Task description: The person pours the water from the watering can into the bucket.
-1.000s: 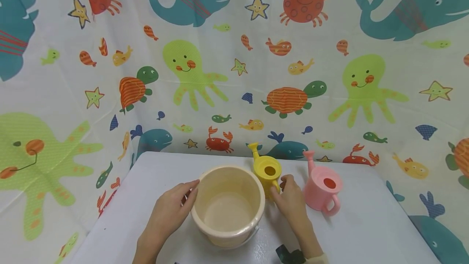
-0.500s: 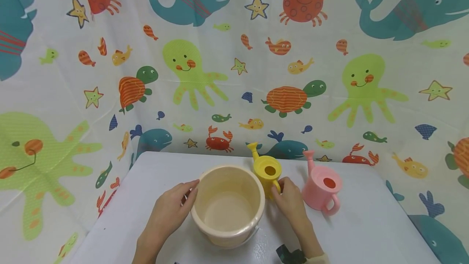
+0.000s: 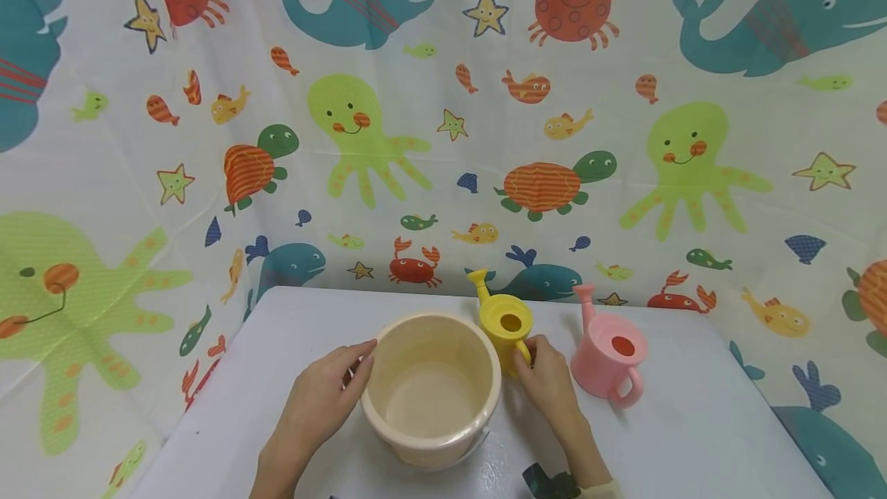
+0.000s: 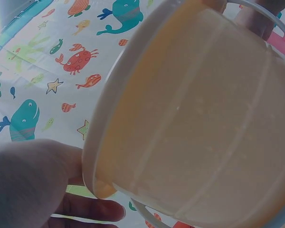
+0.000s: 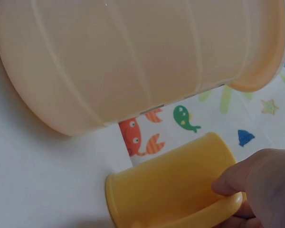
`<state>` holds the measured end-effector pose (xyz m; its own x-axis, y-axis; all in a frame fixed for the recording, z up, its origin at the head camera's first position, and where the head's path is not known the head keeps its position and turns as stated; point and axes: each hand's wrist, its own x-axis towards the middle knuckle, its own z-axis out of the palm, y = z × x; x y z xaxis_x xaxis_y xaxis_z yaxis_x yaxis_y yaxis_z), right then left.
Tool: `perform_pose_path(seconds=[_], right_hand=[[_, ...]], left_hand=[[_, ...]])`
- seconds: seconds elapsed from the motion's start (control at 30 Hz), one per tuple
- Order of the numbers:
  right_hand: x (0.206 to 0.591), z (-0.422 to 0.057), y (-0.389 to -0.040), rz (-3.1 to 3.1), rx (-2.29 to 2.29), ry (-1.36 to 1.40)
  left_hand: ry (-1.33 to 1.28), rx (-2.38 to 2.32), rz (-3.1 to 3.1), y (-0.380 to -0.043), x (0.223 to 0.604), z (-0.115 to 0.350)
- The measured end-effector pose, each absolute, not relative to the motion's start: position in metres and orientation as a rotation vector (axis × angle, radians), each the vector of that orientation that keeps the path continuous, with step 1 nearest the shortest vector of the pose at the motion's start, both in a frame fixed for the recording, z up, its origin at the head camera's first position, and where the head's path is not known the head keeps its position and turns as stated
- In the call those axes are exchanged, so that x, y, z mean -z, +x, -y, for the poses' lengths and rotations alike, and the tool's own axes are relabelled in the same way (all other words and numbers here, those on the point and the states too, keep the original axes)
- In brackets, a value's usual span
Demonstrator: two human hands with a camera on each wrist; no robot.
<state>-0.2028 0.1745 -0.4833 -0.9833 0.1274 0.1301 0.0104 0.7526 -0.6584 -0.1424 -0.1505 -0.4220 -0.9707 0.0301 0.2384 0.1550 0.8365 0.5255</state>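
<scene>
The left hand (image 3: pixel 319 395), fingers nearly straight, touches the left rim of one bucket (image 3: pixel 431 443), cream, round, faintly ribbed and upright on the white table (image 3: pixel 665 430). Just right of it are two watering cans: first the yellow watering can (image 3: pixel 493 320), its loop handle pinched by the right hand (image 3: pixel 550 377), though some fingertips are hidden; then the glossy pink watering can (image 3: pixel 597 360), upright.
</scene>
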Motion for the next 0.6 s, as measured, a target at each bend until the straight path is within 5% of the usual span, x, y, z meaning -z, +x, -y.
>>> perform_pose_path(seconds=[0.6], right_hand=[[0.4883, -0.1796, -0.2045, 2.757, -1.219, -0.096]], left_hand=[[-0.156, 0.806, 2.771, -0.1415, 0.4202, 0.1492]])
